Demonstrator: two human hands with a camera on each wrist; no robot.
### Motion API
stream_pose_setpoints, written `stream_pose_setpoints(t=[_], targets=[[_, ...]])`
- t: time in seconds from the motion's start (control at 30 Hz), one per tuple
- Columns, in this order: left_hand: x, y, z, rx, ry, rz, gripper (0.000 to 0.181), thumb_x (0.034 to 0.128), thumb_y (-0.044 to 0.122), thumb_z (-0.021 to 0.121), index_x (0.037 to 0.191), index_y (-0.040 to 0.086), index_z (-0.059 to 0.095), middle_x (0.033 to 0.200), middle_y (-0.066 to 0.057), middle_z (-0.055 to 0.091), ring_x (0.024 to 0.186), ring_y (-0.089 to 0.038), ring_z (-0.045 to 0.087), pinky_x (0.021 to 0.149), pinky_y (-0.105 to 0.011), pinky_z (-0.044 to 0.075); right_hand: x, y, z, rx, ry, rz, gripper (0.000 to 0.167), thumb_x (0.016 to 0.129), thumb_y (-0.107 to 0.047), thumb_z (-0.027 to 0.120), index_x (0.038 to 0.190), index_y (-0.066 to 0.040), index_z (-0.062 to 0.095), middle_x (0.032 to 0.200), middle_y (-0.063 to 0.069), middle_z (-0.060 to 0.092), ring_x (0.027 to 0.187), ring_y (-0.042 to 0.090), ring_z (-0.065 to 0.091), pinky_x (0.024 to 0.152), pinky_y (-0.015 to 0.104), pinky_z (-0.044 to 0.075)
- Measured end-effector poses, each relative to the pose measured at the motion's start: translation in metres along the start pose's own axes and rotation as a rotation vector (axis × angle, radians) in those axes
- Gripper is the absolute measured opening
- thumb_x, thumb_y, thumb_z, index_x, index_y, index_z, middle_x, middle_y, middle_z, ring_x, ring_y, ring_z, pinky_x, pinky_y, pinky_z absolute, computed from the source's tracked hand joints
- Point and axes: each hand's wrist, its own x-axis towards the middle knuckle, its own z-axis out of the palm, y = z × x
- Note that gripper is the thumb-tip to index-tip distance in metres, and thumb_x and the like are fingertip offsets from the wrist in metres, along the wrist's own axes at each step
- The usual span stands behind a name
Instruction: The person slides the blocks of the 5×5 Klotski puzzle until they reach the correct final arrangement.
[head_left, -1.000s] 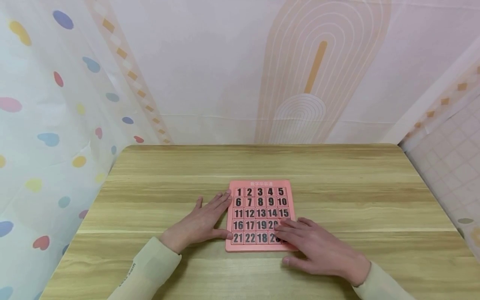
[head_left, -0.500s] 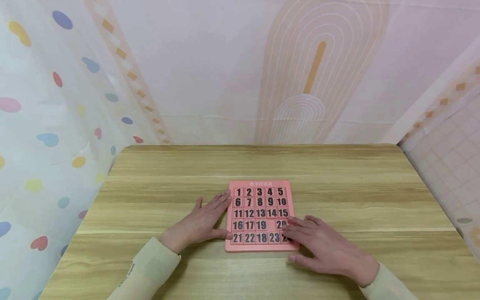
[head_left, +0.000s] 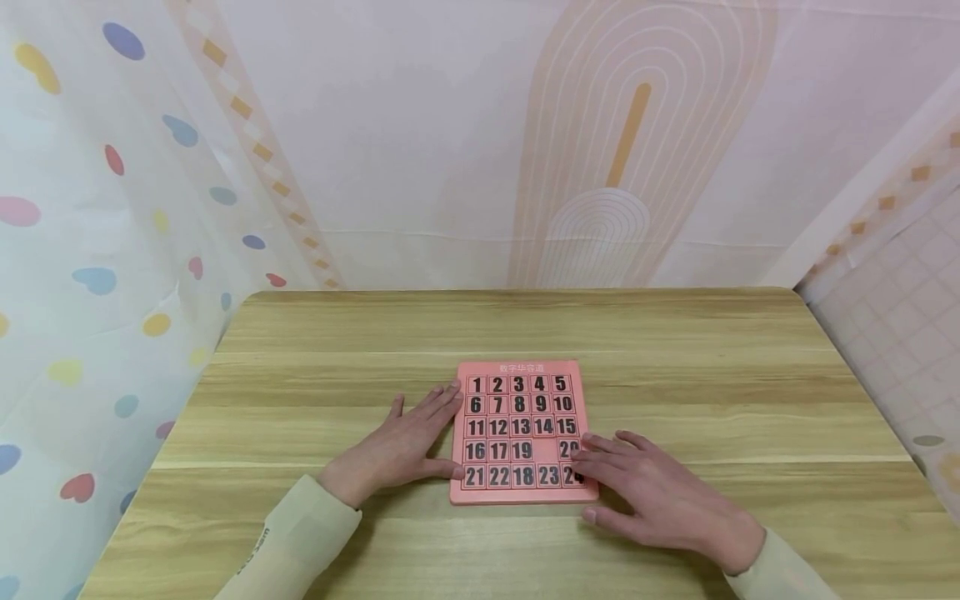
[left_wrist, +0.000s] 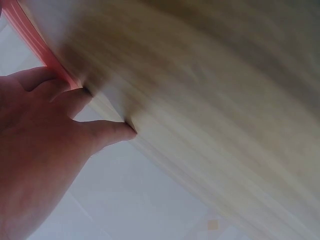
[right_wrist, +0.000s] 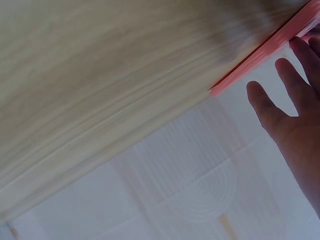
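Note:
A pink sliding number puzzle (head_left: 517, 497) lies flat on the wooden table. Its gap (head_left: 545, 450) is in the second row from the bottom, between tile 19 (head_left: 522, 450) and tile 20 (head_left: 565, 448). My left hand (head_left: 393, 450) touches the board's left edge with its fingertips and thumb; the left wrist view shows that hand (left_wrist: 45, 135) spread along the pink rim (left_wrist: 37, 42). With extended fingers, my right hand (head_left: 660, 496) touches the area of tile 20, partly covering it and tile 24 (head_left: 571, 475). In the right wrist view, the fingers (right_wrist: 260, 97) are spread beside the board (right_wrist: 265, 52).
The wood-grain table (head_left: 360, 333) reaches back to a pale patterned cloth (head_left: 420, 150). Another cloth (head_left: 142, 225), printed with coloured spots and hearts, hangs along the left side. Sleeve cuffs (head_left: 318, 508) cover both wrists.
Tile 20 has slid right to the right-hand column, leaving a gap beside tile 19. My right hand has shifted right, uncovering more of tiles 23 and 24. The left hand stays in place.

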Motion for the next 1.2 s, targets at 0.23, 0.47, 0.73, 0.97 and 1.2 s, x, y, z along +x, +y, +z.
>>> stream_pose_setpoints(t=[0.23, 0.47, 0.73, 0.97, 1.2], targets=[[-0.001, 0.0, 0.0, 0.006, 0.005, 0.006, 0.104, 0.0887, 0.062, 0.072, 0.162, 0.002, 0.029, 0.172, -0.012, 0.016, 0.157, -0.035, 0.018, 0.118, -0.075, 0.01, 0.009, -0.005, 0.001, 0.019, 0.044, -0.035, 0.053, 0.098, -0.047, 0.069, 0.137, -0.011, 0.067, 0.141, 0.001, 0.065, 0.131, 0.023, 0.061, 0.108, 0.05, 0.048], [-0.002, 0.0, -0.001, 0.006, 0.005, 0.007, 0.103, 0.089, 0.061, 0.072, 0.162, 0.001, 0.029, 0.172, -0.013, 0.017, 0.157, -0.036, 0.018, 0.118, -0.075, 0.011, 0.024, -0.012, 0.006, 0.034, 0.035, -0.055, 0.054, 0.1, -0.05, 0.064, 0.138, -0.012, 0.066, 0.141, 0.002, 0.065, 0.131, 0.021, 0.06, 0.106, 0.048, 0.05], [-0.001, 0.001, -0.001, 0.01, -0.002, -0.002, 0.103, 0.0893, 0.06, 0.072, 0.163, 0.003, 0.028, 0.172, -0.011, 0.016, 0.157, -0.034, 0.017, 0.119, -0.073, 0.01, 0.034, -0.016, 0.01, 0.016, 0.02, -0.095, 0.054, 0.101, -0.051, 0.062, 0.139, -0.014, 0.066, 0.142, 0.002, 0.065, 0.134, 0.022, 0.058, 0.11, 0.048, 0.047], [-0.001, 0.0, -0.001, 0.01, 0.002, 0.007, 0.103, 0.0892, 0.06, 0.072, 0.162, 0.001, 0.029, 0.172, -0.013, 0.018, 0.157, -0.036, 0.018, 0.118, -0.075, 0.012, 0.041, -0.019, 0.011, 0.015, -0.049, -0.095, 0.058, 0.103, -0.054, 0.056, 0.144, -0.013, 0.062, 0.148, 0.003, 0.06, 0.14, 0.022, 0.052, 0.116, 0.05, 0.042], [-0.001, 0.0, -0.001, 0.011, 0.001, 0.004, 0.103, 0.0894, 0.061, 0.071, 0.162, 0.002, 0.029, 0.172, -0.012, 0.016, 0.157, -0.035, 0.017, 0.119, -0.074, 0.012, 0.043, -0.02, 0.011, 0.026, -0.112, -0.061, 0.058, 0.104, -0.054, 0.055, 0.146, -0.014, 0.06, 0.15, 0.003, 0.058, 0.142, 0.022, 0.05, 0.118, 0.052, 0.038]])
